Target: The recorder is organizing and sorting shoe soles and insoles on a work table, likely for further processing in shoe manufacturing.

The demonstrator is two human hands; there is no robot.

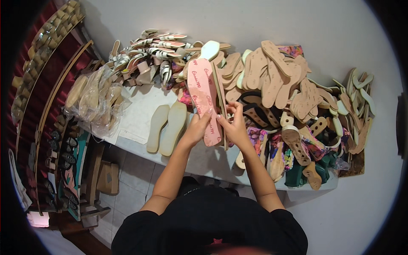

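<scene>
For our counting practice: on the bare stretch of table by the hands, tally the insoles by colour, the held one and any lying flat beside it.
Pink insole, held by the left hand and right hand: 1
Cream insoles, flat on the table: 2
Total: 3
The heaps behind are too tangled to count.

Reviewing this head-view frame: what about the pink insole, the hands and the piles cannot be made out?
- Pink insole: its lower end is covered by the left hand and right hand.
- Thin strip behind its right edge: mostly hidden; kind unclear.
- Bagged soles: blurred by clear plastic.
- Floral pieces: buried under tan soles.
- Rack items: too small, bent by fisheye.
</scene>
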